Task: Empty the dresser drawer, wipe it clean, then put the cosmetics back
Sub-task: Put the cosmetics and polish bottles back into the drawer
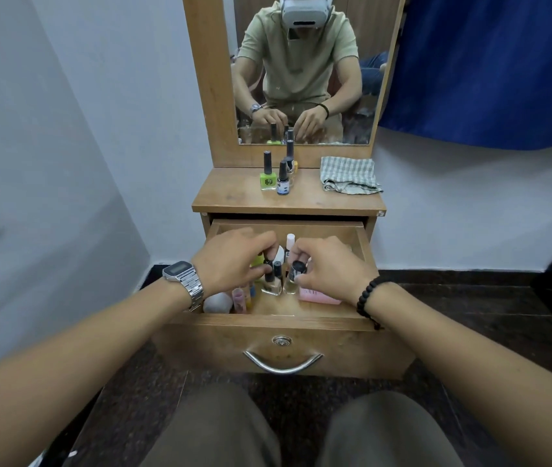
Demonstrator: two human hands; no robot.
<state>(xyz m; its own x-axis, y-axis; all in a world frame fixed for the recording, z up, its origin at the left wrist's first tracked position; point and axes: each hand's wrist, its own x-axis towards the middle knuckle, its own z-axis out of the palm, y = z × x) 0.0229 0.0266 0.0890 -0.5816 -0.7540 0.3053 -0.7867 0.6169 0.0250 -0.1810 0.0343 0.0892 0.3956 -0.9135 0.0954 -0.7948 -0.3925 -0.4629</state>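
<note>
The wooden dresser drawer (284, 345) is pulled open and holds several cosmetics. My left hand (230, 261) reaches into it and pinches the black cap of a small nail polish bottle (268, 264). My right hand (331, 267) pinches the black cap of a clear bottle (296, 268). A beige nail polish bottle (272, 284) stands between the hands. A pink box (318, 295) lies under my right hand. A white round container (217, 303) and small tubes (242, 298) sit at the drawer's left front.
On the dresser top (234, 197) stand a green nail polish bottle (268, 178) and a few smaller bottles (284, 182), with a checked cloth (348, 175) to the right. A mirror (304, 69) rises behind. A blue curtain (486, 69) hangs at the right.
</note>
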